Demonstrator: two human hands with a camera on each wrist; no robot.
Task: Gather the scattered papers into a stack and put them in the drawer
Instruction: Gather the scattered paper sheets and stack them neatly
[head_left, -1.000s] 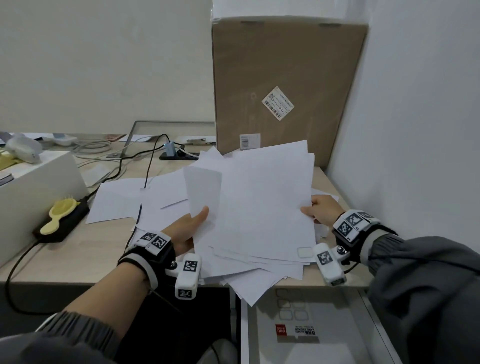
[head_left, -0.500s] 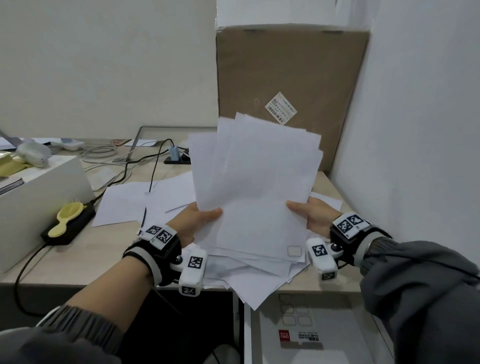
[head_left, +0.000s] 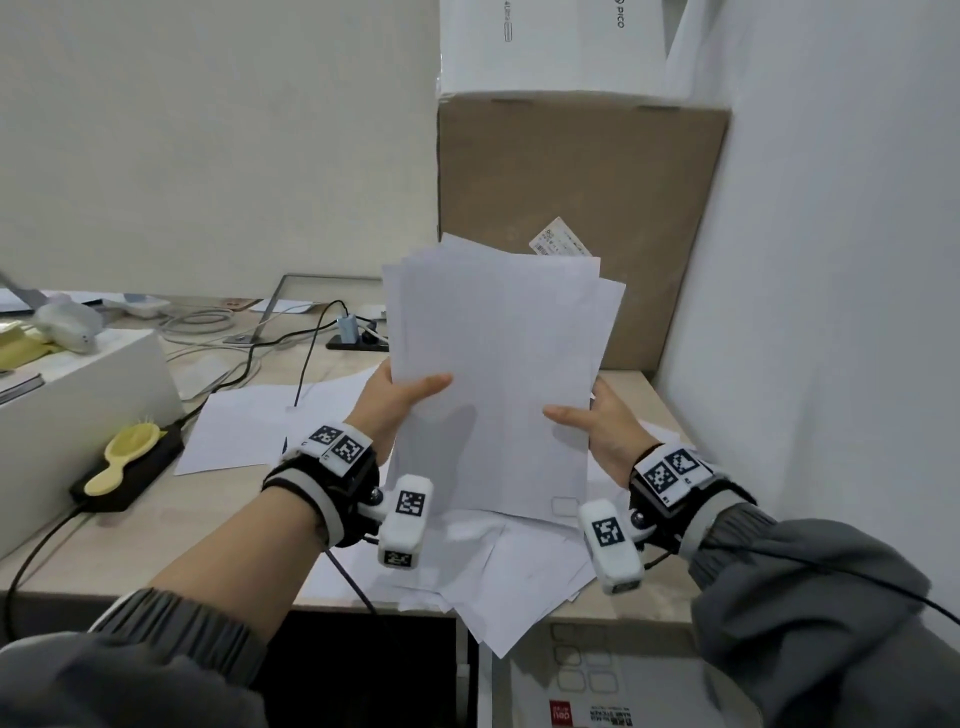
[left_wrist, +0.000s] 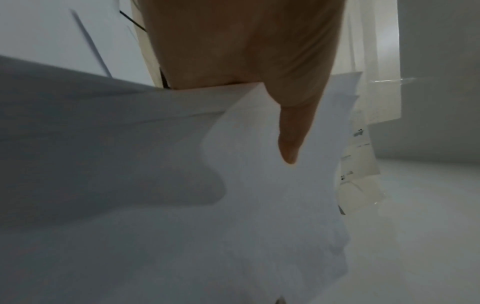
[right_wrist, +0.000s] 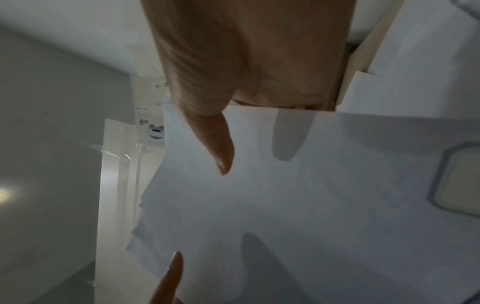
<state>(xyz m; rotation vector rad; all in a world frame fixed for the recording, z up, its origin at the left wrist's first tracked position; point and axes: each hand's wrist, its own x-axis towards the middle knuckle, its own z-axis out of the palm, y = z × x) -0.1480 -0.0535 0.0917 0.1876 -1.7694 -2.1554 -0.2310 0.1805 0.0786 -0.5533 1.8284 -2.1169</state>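
I hold a bundle of white papers (head_left: 493, 374) upright above the desk, its sheets roughly squared. My left hand (head_left: 402, 397) grips its left edge, thumb across the front. My right hand (head_left: 592, 421) grips the right edge the same way. In the left wrist view the left thumb (left_wrist: 291, 133) lies on the paper bundle (left_wrist: 233, 205). In the right wrist view the right thumb (right_wrist: 218, 144) presses the front sheet (right_wrist: 311, 205). More loose sheets (head_left: 498, 571) lie on the desk below, some hanging over the front edge, and others (head_left: 244, 431) lie to the left. Below the desk edge a white drawer unit (head_left: 597, 686) shows.
A tall cardboard box (head_left: 582, 208) leans against the wall behind the papers, with a white box (head_left: 550, 47) on top. A power strip (head_left: 130, 467) with a yellow brush (head_left: 122, 457) lies at the left beside a white box (head_left: 67, 421). Cables (head_left: 249, 353) cross the desk.
Both hands have lifted the fanned papers off the desk, tilted them upright and drawn them into a tighter bundle. The head view has tipped upward.
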